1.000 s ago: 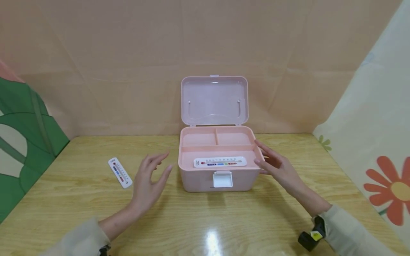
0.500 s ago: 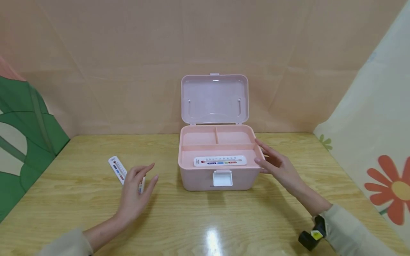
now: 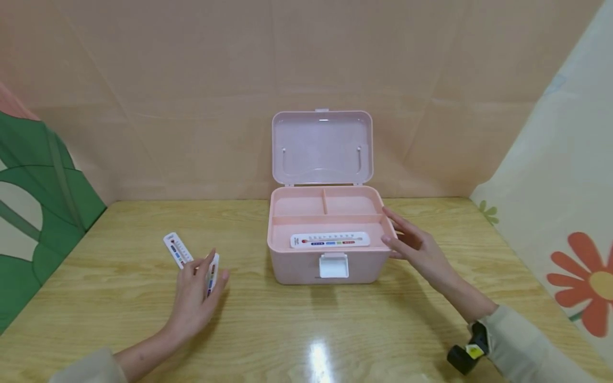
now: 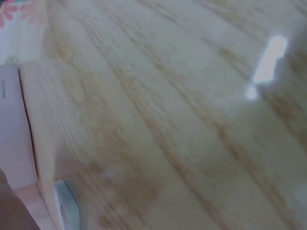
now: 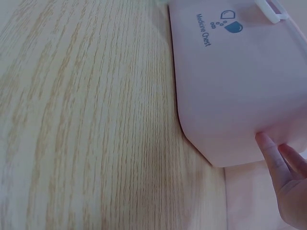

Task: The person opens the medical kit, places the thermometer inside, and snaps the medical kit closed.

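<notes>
Fingers parted, the left hand (image 3: 192, 300) flanks a slim white thermometer (image 3: 213, 271), long axis steep toward upper right, hold unclear; the right hand's (image 3: 420, 250) parted fingers touch a pink plastic box (image 3: 294, 270).

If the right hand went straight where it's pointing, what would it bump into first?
The right hand would meet the pink rectangular plastic box first: the fingertips seem to touch the side wall, though depth is unclear.

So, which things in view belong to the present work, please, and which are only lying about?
Probably the work:
box, right hand touching it
thermometer inside
thermometer at left hand, left hand
half-hidden thermometer

Probably only surroundings:
table
beige backdrop
flower print
leaf print
black wrist device
</notes>
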A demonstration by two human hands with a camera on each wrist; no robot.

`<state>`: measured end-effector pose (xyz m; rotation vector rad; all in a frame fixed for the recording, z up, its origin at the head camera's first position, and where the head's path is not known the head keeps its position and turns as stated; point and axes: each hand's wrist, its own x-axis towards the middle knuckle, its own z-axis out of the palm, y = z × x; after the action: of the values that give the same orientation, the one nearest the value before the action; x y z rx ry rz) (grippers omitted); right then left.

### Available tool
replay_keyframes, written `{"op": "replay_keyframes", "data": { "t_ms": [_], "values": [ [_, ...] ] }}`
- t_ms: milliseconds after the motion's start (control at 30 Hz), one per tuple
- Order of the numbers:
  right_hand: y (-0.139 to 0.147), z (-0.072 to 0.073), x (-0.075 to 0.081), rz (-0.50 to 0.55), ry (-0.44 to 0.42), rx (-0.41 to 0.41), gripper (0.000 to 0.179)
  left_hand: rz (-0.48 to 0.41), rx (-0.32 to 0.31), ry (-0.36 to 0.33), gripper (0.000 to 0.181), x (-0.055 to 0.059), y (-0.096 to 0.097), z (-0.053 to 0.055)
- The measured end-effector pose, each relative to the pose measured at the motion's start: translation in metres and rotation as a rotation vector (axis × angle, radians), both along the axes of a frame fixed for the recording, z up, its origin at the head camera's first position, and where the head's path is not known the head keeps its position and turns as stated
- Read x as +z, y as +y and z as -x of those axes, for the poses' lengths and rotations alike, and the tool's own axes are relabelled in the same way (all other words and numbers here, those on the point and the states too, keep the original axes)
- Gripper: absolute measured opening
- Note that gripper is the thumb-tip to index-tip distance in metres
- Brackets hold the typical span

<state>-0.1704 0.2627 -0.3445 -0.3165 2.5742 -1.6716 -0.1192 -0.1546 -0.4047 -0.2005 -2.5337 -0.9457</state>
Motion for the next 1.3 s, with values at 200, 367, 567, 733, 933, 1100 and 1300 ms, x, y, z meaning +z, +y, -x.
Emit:
{"op": "replay_keyframes", "data": {
  "t_ms": [200, 367, 567, 733, 933, 1100, 1300],
  "values": [
    [-0.001, 0.0, 0.001, -0.004, -0.006, -0.01, 0.061, 0.039, 0.039, -0.067, 0.066, -0.002, -0.004, -0.003],
    [-0.001, -0.001, 0.002, -0.014, -0.017, -0.013, 0.061, 0.091, 0.056, -0.109, 0.075, -0.01, -0.008, -0.007],
    [-0.001, 0.0, 0.001, 0.0, -0.01, -0.008, 0.06, 0.121, 0.073, -0.15, 0.085, -0.016, -0.012, -0.011],
    [-0.001, 0.0, 0.001, 0.006, -0.003, -0.008, 0.06, 0.136, 0.087, -0.12, 0.086, -0.02, -0.014, -0.012],
    [-0.001, -0.001, 0.001, -0.011, -0.01, -0.009, 0.06, 0.141, 0.092, -0.055, 0.08, -0.026, -0.016, -0.013],
    [-0.001, -0.001, 0.001, -0.005, -0.014, -0.006, 0.06, 0.126, 0.082, 0.006, 0.07, -0.029, -0.017, -0.012],
    [-0.001, -0.001, 0.001, -0.004, -0.01, -0.003, 0.06, 0.103, 0.066, 0.043, 0.058, -0.031, -0.019, -0.007]
  ]
}}
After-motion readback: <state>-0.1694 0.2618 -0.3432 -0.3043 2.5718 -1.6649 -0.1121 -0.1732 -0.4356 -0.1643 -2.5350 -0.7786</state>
